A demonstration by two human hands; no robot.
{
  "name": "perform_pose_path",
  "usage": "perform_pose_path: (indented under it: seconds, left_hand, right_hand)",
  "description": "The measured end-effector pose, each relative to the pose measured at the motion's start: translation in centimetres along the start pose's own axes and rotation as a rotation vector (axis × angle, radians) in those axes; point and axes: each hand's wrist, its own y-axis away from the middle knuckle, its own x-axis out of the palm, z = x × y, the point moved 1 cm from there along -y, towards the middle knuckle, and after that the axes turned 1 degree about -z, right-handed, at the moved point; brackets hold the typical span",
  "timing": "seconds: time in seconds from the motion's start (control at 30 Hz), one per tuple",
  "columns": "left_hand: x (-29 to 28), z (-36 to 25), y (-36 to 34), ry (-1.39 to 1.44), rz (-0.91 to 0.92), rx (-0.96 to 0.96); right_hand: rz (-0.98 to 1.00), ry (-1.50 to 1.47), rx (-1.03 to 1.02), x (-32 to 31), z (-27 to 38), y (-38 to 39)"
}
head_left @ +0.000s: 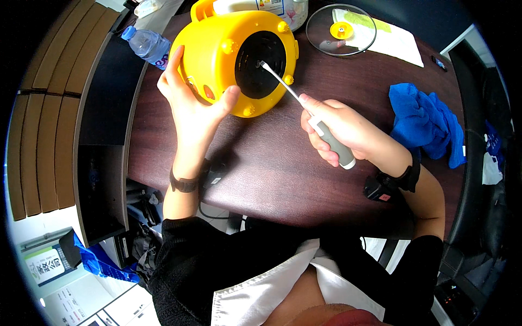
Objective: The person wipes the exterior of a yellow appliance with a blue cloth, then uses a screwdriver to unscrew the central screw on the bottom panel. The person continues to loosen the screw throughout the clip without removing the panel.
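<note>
A yellow rounded appliance, which looks like a small electric pot, is tipped so that its underside faces me. That underside has yellow knobbed feet and a round black base plate with slots. My left hand grips the pot's near left side, thumb and fingers spread around it. In my right hand is a flathead screwdriver with a grey and white handle. Its metal shaft points up and left, and the tip is at the middle of the black plate. Whether the tip touches the plate I cannot tell.
Behind the pot stand a water bottle and a clear container. A glass lid with a yellow knob lies partly over a white cloth. A blue cloth is bunched at the right of the dark wooden table.
</note>
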Motion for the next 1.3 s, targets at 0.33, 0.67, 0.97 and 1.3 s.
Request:
perform_pose_path:
  seconds: [0.33,0.67,0.97,1.3]
  left_hand:
    - [0.0,0.1,0.1,-0.019,-0.001,0.027]
    - [-0.3,1.0,-0.3,0.069,0.029,0.040]
    - [-0.2,1.6,-0.6,0.137,0.037,0.097]
    - [-0.3,1.5,-0.8,0.109,0.040,0.169]
  right_hand:
    - [-0.002,0.048,-0.014,-0.1,-0.1,-0.3]
    - [-0.054,0.171,-0.035,0.3,-0.4,-0.3]
    - [-0.057,0.089,-0.010,0.9,-1.3,-0.1]
    - [-0.048,0.112,-0.038,1.3,-2.0,-0.1]
